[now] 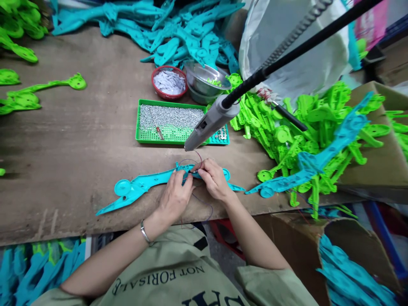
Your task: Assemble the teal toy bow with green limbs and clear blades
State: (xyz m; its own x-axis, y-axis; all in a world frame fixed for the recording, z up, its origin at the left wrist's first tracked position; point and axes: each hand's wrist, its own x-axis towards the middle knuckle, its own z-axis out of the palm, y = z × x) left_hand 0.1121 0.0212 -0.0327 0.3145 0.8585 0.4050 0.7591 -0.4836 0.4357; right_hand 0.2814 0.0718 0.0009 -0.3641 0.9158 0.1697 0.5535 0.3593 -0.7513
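Observation:
A long blue plastic shell half (149, 179) lies across the near edge of the workbench, its open side up, with a round disc near each end. My left hand (177, 193) is closed over the middle of the shell, fingertips gripping it. Beside it, my right hand (213, 178) pinches thin wires where they meet a small dark part (191, 172) in the shell. That part is mostly hidden by fingertips. A thin red wire (200, 157) loops above the hands, and a dark wire (207, 205) hangs below them.
A grey-tipped electric screwdriver (210, 121) hangs just above my hands. Behind it stand a green tray of screws (172, 117), a red basket of white pieces (168, 95) and a metal bowl (207, 91). Green parts (287, 131) pile up at right, blue parts (178, 32) at the back.

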